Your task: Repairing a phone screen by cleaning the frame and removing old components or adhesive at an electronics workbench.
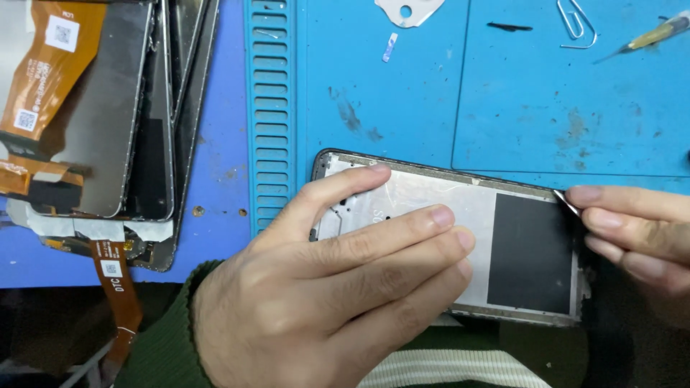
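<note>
A phone middle frame (474, 208), silver with a black rectangular pad (530, 251) at its right part, lies on the blue work mat (402, 108) near the front edge. My left hand (323, 294) rests flat on the frame's left half, fingers spread across it, pressing it down. My right hand (632, 233) comes in from the right and pinches a thin metal tool (566, 202) whose tip touches the frame's upper right edge.
A stack of phone screens with orange flex cables (93, 108) lies at the left. A metal clip (575, 21), a small syringe-like tool (650, 36) and a grey metal plate (406, 11) sit at the mat's far edge. The mat has a ribbed strip (270, 108).
</note>
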